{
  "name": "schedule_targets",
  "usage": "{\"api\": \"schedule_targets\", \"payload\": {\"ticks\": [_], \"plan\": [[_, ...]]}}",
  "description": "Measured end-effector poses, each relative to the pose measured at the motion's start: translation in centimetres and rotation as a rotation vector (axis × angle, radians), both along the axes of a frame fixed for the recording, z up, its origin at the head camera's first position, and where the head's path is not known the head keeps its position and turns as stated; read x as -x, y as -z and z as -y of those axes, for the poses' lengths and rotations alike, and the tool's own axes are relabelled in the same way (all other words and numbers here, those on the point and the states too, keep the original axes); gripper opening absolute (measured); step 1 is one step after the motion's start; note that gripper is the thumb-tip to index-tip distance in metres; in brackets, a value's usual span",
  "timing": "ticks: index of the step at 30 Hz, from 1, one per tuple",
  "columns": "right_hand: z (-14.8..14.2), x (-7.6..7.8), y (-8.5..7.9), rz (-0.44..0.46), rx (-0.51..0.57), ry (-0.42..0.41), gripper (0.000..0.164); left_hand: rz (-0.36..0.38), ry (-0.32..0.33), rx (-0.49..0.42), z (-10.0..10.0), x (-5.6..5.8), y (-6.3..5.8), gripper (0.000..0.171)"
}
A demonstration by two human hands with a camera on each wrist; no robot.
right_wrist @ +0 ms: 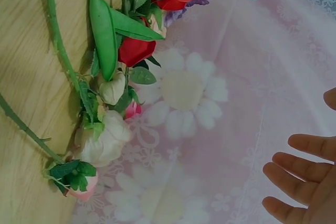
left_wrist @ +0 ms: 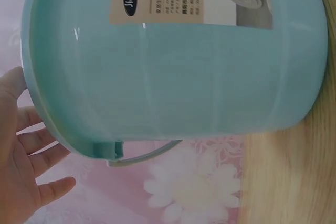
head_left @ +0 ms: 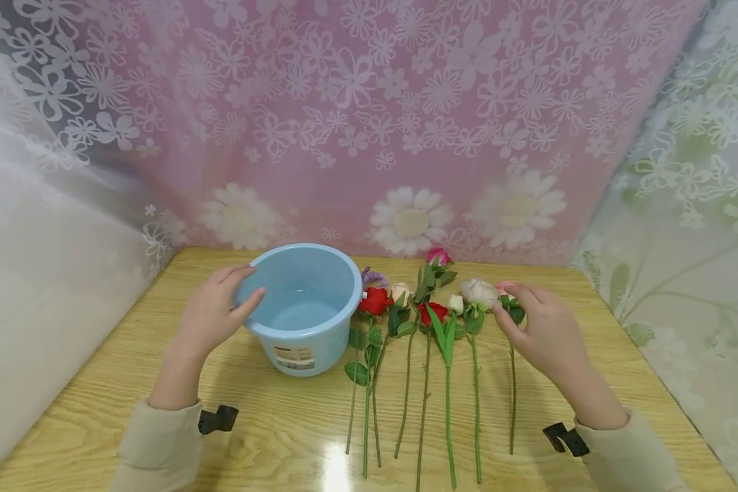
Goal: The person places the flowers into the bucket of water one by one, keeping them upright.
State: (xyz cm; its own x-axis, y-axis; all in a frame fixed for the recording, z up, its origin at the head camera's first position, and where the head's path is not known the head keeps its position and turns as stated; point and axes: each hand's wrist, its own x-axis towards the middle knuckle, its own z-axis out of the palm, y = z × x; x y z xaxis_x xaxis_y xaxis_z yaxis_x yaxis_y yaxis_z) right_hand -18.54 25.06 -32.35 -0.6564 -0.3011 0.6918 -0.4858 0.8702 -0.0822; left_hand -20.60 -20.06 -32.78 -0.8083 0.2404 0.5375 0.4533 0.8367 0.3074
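At the left side of a light blue plastic bucket (head_left: 304,328), my left hand (head_left: 218,307) has its fingers spread right at the rim. The left wrist view shows this hand (left_wrist: 26,150) with fingers extended beside the rim and the bucket's label in sight. My right hand (head_left: 541,328) hovers above the rightmost stem, its relaxed fingers overlapping a pink rose (head_left: 506,288) in the head view. Just left of it lie a large white flower (head_left: 480,294) and a white tulip (head_left: 456,305). In the right wrist view the hand (right_wrist: 307,177) is apart from the flowers, holding nothing.
Red roses (head_left: 375,301), a peach rose (head_left: 400,294), a purple flower (head_left: 375,278) and a magenta rose (head_left: 439,257) lie in a row, stems toward me, on the wooden table (head_left: 270,437). A pink floral curtain (head_left: 357,137) hangs behind the table.
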Motion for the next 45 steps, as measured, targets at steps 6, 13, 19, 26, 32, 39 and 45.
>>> {"api": "schedule_targets", "payload": {"ticks": [6, 13, 19, 26, 32, 39, 45], "plan": [[-0.2, -0.4, 0.6, 0.167, 0.014, 0.062, 0.036, 0.011, 0.029, -0.044, 0.8, 0.5, 0.8, 0.045], [-0.8, -0.4, 1.3, 0.304, 0.023, 0.104, 0.039, 0.051, 0.067, -0.087, 1.4, 0.7, 1.6, 0.046], [-1.8, 0.0, 2.4, 0.412, 0.048, 0.128, 0.038, 0.114, 0.101, -0.108, 1.9, 0.9, 2.1, 0.051], [-2.9, 0.6, 3.7, 0.494, 0.129, 0.102, 0.036, 0.154, 0.128, -0.163, 2.3, 1.1, 2.6, 0.053], [-4.1, 1.2, 4.9, 0.614, 0.208, 0.102, 0.046, 0.179, 0.129, -0.164, 2.4, 1.1, 2.8, 0.055], [-5.2, 1.7, 6.2, 0.708, 0.25, 0.1, 0.046, 0.208, 0.123, -0.169, 2.4, 1.0, 2.7, 0.058], [-5.8, 1.9, 7.1, 0.789, 0.271, 0.098, 0.041, 0.21, 0.131, -0.172, 2.4, 1.1, 2.9, 0.058]]}}
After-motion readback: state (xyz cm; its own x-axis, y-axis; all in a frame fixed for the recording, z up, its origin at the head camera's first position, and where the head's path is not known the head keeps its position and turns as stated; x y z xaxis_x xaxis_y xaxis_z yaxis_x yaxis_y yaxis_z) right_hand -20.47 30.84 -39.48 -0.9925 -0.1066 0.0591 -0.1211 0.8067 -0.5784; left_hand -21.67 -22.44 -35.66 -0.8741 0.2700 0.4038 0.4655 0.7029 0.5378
